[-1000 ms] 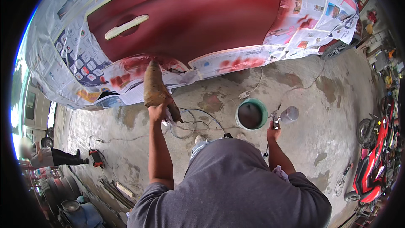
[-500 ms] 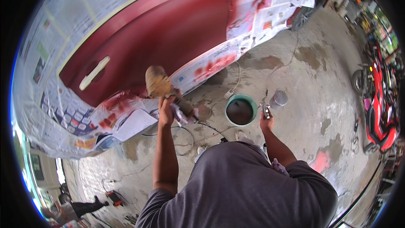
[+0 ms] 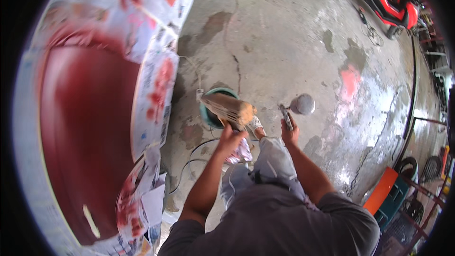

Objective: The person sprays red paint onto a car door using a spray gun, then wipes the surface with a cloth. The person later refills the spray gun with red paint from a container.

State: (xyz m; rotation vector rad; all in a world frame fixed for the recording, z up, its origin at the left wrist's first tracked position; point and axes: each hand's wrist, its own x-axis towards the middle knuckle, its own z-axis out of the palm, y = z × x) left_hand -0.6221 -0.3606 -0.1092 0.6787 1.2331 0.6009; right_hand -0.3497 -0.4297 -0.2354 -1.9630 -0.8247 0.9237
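Note:
My left hand (image 3: 229, 141) is wrapped round the handle of a dusty power tool (image 3: 225, 109), with a vented grey-brown body and a yellowish end. A crumpled pinkish rag (image 3: 241, 151) hangs by that hand. Behind the tool, and partly hidden by it, a green bucket (image 3: 204, 114) stands on the floor. In my right hand (image 3: 290, 134) is a metal spray gun (image 3: 286, 116) with a round grey cup (image 3: 303, 104) at its far side. To the left is a red car door panel (image 3: 90, 128), its surroundings masked with paper.
Paint-marked masking paper (image 3: 159, 95) borders the panel. A hose (image 3: 182, 170) loops over the concrete floor (image 3: 284, 33) near my feet. A red motorcycle (image 3: 386, 2) stands at the far right, and an orange board (image 3: 381, 187) at the right.
My view has swung right, away from the car. The power tool in my left hand has come off the panel's front to over the bucket. My right hand keeps the spray gun.

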